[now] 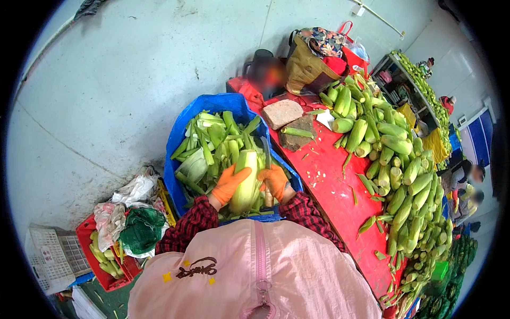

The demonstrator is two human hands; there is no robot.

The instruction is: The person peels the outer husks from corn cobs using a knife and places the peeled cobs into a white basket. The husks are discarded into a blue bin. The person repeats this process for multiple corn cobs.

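Observation:
In an orange glove, my left hand [231, 183] grips an ear of corn in its pale green husk [246, 184], held over a blue lined bin [172, 159]. My right hand [275, 180], gloved alike, is closed around the handle of a knife [266, 153], its blade pointing away from me beside the ear. Stripped green corn husks [207, 139] fill the bin below both hands.
At the right, a red-covered table [342, 211] bears a large heap of corn ears [398, 171], a brick [283, 114] and a dark stone [297, 135]. Bags stand at its far end. A red crate [105, 279] lies lower left. Other people are far right.

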